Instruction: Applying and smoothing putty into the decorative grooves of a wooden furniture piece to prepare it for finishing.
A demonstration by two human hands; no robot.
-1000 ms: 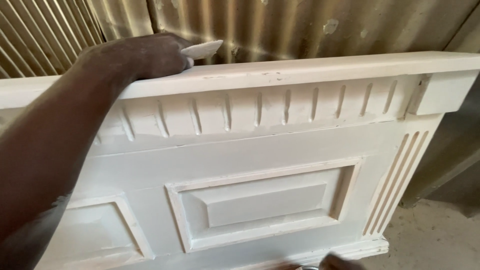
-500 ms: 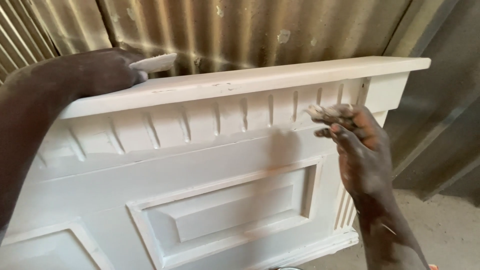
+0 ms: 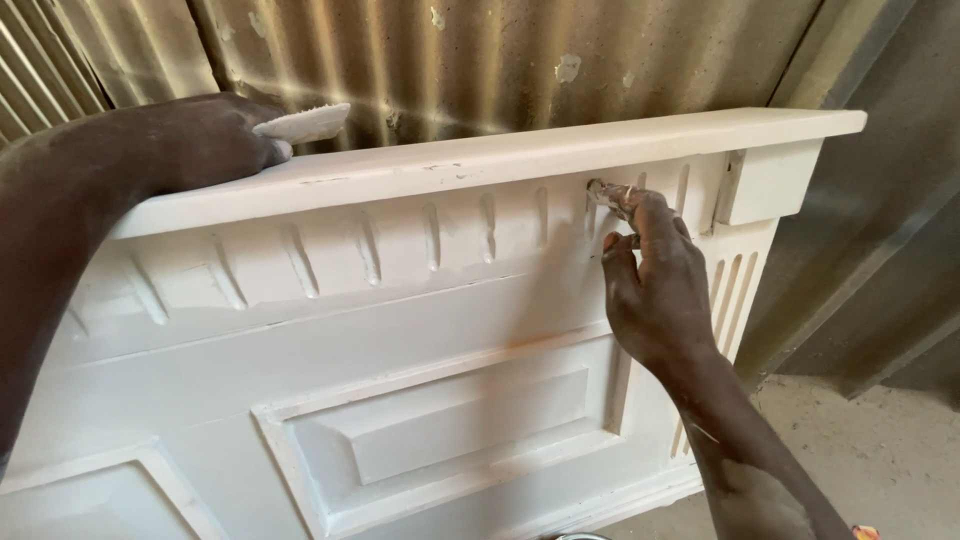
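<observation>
Currently, status by item:
Left hand: closed around a white putty scraper, resting on the top ledge of the white panelled furniture piece
Right hand: fingers partly curled, putty-coated fingertip pressed into a groove of the fluted frieze; nothing gripped
Backdrop: corrugated metal wall just behind the piece
</observation>
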